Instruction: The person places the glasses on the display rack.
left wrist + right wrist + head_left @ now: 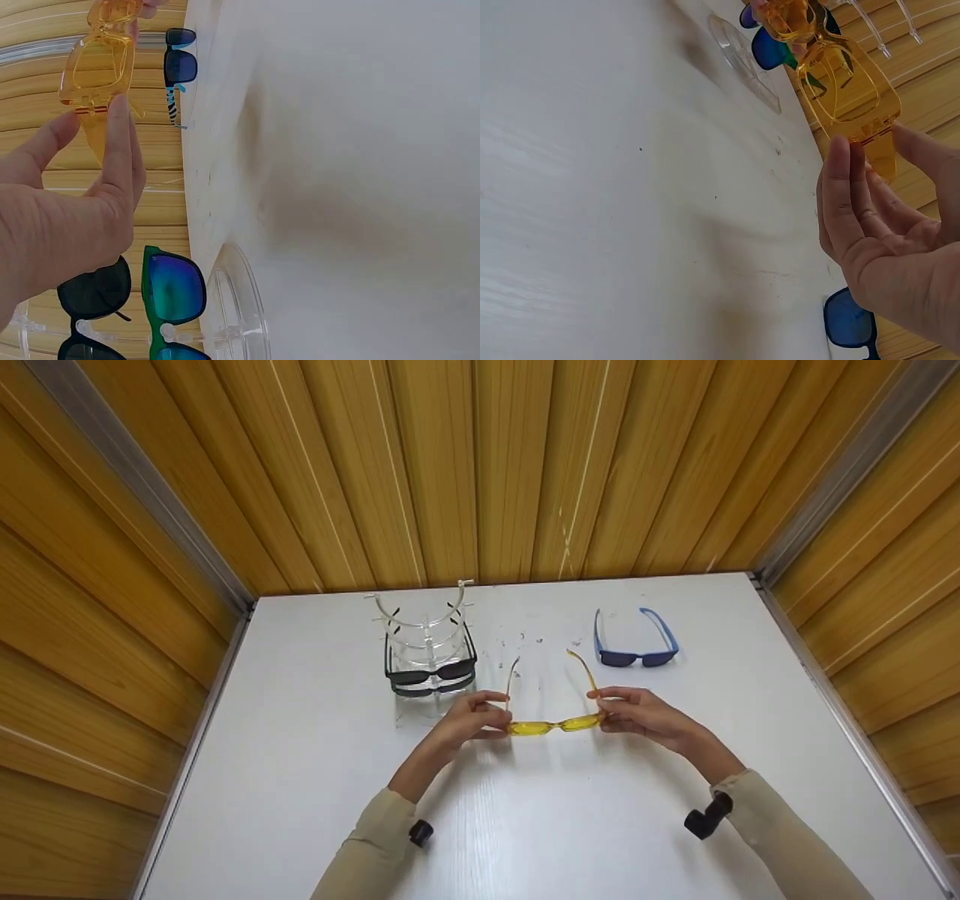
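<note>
Yellow see-through glasses (529,728) are held up over the table, their arms unfolded and pointing away from me. My left hand (474,718) pinches them at the left hinge between thumb and fingers. At the right hinge my right hand (645,714) pinches them the same way. Just left of my left hand stands a clear display stand (429,641). On its lower tiers sit black sunglasses (412,678) and, below these, green-framed sunglasses (174,289) with mirrored blue-green lenses.
Blue sunglasses (637,658) lie with arms unfolded on the white table (300,750), beyond my right hand. The stand's upper tiers hold no glasses. Wood-patterned panels (510,472) rise behind the table and along both sides.
</note>
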### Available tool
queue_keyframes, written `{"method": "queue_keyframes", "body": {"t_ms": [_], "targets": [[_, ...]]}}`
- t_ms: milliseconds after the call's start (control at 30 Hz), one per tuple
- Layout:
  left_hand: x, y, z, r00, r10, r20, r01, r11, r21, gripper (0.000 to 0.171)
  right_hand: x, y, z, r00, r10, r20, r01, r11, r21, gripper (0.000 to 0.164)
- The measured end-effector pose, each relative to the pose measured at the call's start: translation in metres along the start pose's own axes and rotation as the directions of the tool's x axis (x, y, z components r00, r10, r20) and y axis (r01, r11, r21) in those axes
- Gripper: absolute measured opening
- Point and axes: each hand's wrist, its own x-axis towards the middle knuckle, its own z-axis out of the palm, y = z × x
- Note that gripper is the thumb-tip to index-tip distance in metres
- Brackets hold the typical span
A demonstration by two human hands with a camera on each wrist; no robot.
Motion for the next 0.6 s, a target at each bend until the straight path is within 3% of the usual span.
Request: {"method": "queue_keyframes", "body": {"t_ms": [333,600], "targets": [[-0.015,0.013,0.000,0.999,0.036,-0.010,-0.035,0.999,0.024,0.043,-0.005,-0.014,0.008,0.999,-0.044,-0.004,0.044,0.996,-0.073,0.048],[-0.022,0.016,-0.003,0.999,0.036,-0.023,-0.036,0.999,0.021,0.040,-0.006,-0.018,0.017,0.996,-0.090,0.014,0.090,0.996,0.001,0.039]]}}
